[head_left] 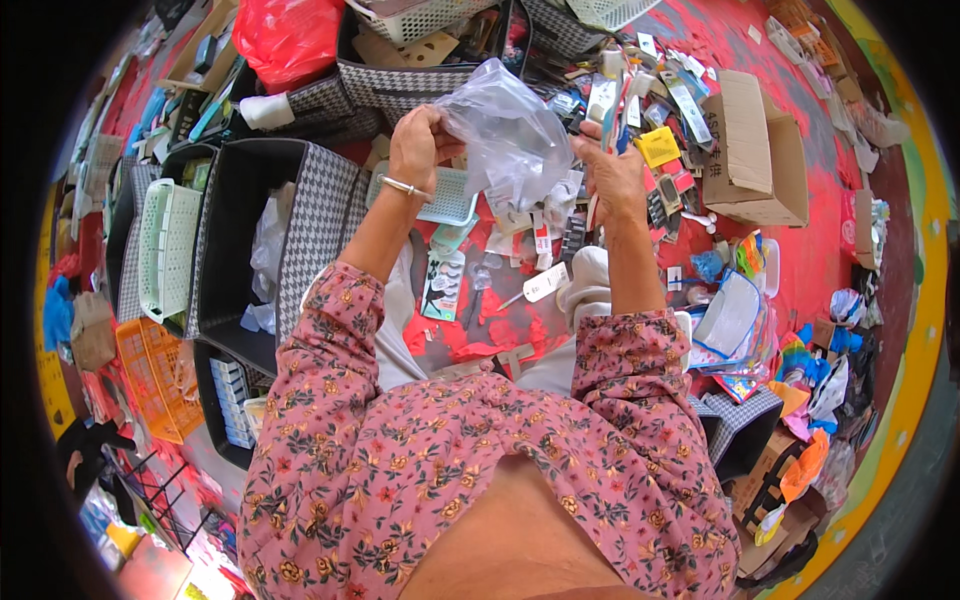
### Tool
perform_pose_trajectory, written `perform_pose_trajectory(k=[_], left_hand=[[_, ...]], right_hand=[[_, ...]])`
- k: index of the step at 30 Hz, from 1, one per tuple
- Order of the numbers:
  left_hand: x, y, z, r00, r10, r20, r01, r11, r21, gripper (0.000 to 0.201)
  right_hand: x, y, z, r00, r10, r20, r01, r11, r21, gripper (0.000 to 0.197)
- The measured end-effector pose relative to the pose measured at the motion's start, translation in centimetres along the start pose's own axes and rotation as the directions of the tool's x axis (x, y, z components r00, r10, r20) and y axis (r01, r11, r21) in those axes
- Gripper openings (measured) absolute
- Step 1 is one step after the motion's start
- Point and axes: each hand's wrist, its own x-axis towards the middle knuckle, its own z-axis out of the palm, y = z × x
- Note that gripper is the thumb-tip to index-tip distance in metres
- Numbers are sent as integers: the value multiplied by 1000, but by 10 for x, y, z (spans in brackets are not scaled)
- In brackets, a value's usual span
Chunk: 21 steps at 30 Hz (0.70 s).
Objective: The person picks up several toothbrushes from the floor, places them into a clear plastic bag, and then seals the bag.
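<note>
My left hand (416, 150) pinches the edge of a clear plastic bag (512, 130), which hangs loosely spread in front of me. On the right, my right hand (614, 182) is closed around a few slim, long pieces in blue, white and red (622, 112); their exact kind I cannot make out. Its fingertips are close to the bag's right edge, and I cannot tell whether they touch it. Beneath the bag are a pale green basket (450, 208), a card with black pieces (441, 286) and a white tag-shaped item (545, 283).
Black-and-white checked fabric bins (325, 205) stand at the left, beside a mint basket (165, 245) and an orange crate (160, 380). Loose packaged small goods (690, 105) are heaped ahead to the right, next to an open cardboard box (755, 155). A red bag (287, 40) sits far left.
</note>
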Motion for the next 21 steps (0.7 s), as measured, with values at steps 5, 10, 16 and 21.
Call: perform_pose_trajectory(k=[5, 10, 16, 21], left_hand=[[-7, -2, 11, 990, -75, 116, 61, 992, 114, 22], [-27, 2, 24, 897, -60, 437, -7, 989, 150, 14], [-33, 10, 27, 780, -61, 623, -257, 876, 407, 21], [-42, 13, 30, 712, -15, 702, -522, 658, 543, 55]], right_hand=[[-11, -2, 14, 982, -156, 106, 143, 983, 115, 34], [-3, 9, 25, 968, -236, 85, 247, 954, -172, 19], [8, 0, 3, 985, 77, -157, -79, 997, -3, 15], [18, 7, -3, 969, 35, -246, -63, 992, -105, 15]])
